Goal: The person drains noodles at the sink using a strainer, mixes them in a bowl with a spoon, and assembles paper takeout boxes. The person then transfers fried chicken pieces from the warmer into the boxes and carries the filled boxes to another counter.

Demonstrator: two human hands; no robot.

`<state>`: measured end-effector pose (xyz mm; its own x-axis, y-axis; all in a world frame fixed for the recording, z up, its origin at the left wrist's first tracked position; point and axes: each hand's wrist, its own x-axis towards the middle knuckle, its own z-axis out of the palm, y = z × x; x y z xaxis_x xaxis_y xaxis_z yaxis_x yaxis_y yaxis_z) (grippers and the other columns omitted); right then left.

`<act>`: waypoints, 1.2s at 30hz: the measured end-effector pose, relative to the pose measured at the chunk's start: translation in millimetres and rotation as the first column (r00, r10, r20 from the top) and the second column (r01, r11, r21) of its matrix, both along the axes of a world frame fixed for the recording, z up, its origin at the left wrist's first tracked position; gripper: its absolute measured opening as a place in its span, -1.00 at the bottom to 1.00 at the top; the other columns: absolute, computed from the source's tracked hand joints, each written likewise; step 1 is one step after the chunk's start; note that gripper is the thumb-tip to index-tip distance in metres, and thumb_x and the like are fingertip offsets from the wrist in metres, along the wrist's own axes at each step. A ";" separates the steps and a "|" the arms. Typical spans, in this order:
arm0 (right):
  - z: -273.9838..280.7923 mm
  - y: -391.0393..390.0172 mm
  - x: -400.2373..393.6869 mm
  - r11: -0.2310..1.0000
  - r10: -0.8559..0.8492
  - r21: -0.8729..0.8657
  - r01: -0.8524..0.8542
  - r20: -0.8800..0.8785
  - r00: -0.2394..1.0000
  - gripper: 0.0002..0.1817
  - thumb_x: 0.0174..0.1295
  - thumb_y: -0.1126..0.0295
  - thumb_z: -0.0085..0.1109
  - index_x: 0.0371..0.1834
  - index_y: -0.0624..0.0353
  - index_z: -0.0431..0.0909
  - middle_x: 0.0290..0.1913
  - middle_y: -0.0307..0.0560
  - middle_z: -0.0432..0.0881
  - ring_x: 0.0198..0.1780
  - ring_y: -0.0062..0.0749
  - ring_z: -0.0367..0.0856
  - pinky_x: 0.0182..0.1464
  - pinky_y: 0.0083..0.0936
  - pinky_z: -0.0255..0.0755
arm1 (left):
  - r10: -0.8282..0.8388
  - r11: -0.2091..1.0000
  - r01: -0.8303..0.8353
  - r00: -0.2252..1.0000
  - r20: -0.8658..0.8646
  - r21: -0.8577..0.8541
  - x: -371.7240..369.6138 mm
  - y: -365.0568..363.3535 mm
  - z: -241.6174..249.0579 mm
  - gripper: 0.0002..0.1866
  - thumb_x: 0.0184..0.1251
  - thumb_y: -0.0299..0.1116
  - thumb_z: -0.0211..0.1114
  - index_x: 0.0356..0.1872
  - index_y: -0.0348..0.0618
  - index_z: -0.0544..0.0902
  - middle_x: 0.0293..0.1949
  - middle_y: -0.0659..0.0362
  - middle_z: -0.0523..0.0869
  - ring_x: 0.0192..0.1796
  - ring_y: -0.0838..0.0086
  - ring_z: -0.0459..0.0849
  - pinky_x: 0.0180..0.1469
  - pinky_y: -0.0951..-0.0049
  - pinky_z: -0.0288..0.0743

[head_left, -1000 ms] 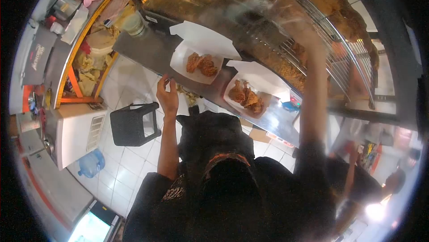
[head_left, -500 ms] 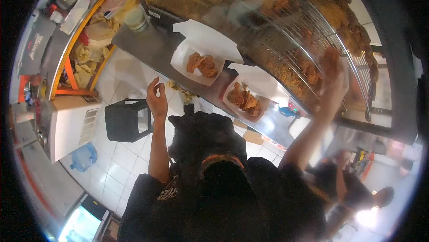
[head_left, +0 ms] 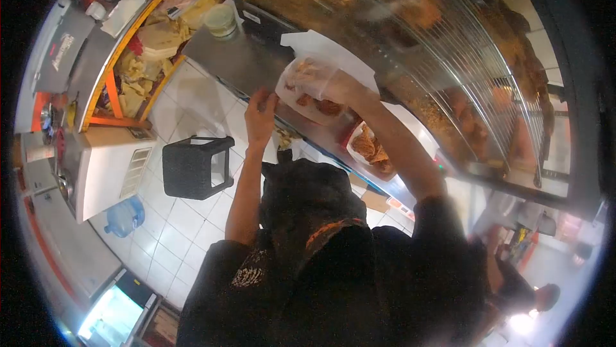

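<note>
Two open white boxes with fried chicken stand on the metal counter (head_left: 215, 57). My right hand (head_left: 321, 84) reaches over the upper white box (head_left: 301, 113); it is blurred, and whether it holds anything cannot be made out. Fried chicken (head_left: 328, 107) shows in this box below the hand. My left hand (head_left: 260, 113) is at the box's left corner, with bent fingers; their grip is unclear. The second box (head_left: 389, 164) lies partly behind my right forearm, with chicken pieces (head_left: 369, 146) inside.
A glass display case with wire racks (head_left: 475, 71) and fried chicken runs along the upper right. A clear container (head_left: 219, 21) stands at the counter's left end. A black stool (head_left: 186, 169) and a blue water bottle (head_left: 125, 216) are on the floor. Another person (head_left: 516, 289) is at lower right.
My right hand has moved left from the display case to over the upper box. My left hand has moved up and right to that box's corner. The view has shifted.
</note>
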<state>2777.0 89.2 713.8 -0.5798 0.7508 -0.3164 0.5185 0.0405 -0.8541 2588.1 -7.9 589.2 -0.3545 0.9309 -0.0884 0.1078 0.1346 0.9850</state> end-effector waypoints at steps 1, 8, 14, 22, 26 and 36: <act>-6.3 8.4 -6.2 0.999 0.030 -0.021 -0.030 0.010 0.999 -0.68 0.42 0.17 0.13 0.10 0.06 0.65 0.00 -0.14 0.69 0.03 -0.34 0.64 0.06 -0.35 0.49 | -0.005 1.000 0.005 1.000 -0.013 0.004 -0.9 3.9 -8.7 -0.63 0.42 -0.30 0.29 0.14 -0.30 0.61 -0.08 0.01 0.76 0.01 0.34 0.71 0.08 0.36 0.55; 8.5 -6.7 1.6 0.557 0.242 0.795 -0.242 0.124 0.962 -0.67 0.24 0.33 0.26 0.08 0.06 0.64 0.08 -0.10 0.68 0.15 -0.19 0.59 0.21 -0.31 0.45 | 0.040 0.997 -0.031 0.990 -0.136 0.071 -8.4 -9.8 10.0 -0.73 0.40 -0.35 0.29 0.01 -0.27 0.66 0.02 0.00 0.71 0.04 0.20 0.68 0.12 0.28 0.51; -13.7 -86.4 57.0 0.856 -0.413 0.328 0.400 -0.032 0.910 -0.51 0.31 0.37 0.21 0.30 0.25 0.47 0.36 0.07 0.45 0.40 -0.14 0.38 0.45 -0.27 0.24 | -0.087 0.938 0.151 0.974 -0.208 0.313 18.7 -32.0 61.9 -0.65 0.23 -0.41 0.43 0.05 -0.22 0.65 0.04 0.02 0.69 0.14 0.15 0.62 0.20 0.22 0.47; -9.2 -165.9 13.4 0.511 -0.721 -0.609 0.606 -0.687 -0.083 -0.33 0.52 0.13 -0.06 0.59 0.16 0.03 0.45 0.02 0.27 0.34 -0.14 0.35 0.36 -0.23 0.31 | -0.555 0.600 0.690 0.723 -0.411 0.405 81.6 -71.6 100.4 -0.52 0.17 -0.37 0.48 0.14 -0.23 0.62 0.17 -0.04 0.65 0.21 0.00 0.59 0.29 0.10 0.43; -9.9 -198.4 38.9 0.523 -0.628 -0.646 0.556 -0.733 -0.262 -0.36 0.55 0.11 -0.16 0.59 0.15 0.03 0.49 0.06 0.25 0.41 -0.10 0.34 0.37 -0.22 0.35 | -0.612 0.614 0.720 0.693 -0.382 0.323 106.1 -97.0 102.6 -0.57 0.21 -0.47 0.42 0.13 -0.23 0.61 0.16 -0.07 0.63 0.21 0.02 0.60 0.27 0.16 0.46; -27.1 -327.4 70.2 0.445 -0.650 -0.694 0.566 -0.685 -0.328 -0.29 0.54 0.07 -0.08 0.64 0.01 -0.08 0.56 -0.04 0.15 0.51 -0.14 0.24 0.47 -0.23 0.23 | -0.659 0.409 0.840 0.541 -0.522 0.355 155.6 -172.7 117.3 -0.50 0.13 -0.39 0.40 0.16 -0.22 0.62 0.18 -0.10 0.53 0.22 0.03 0.52 0.27 0.10 0.40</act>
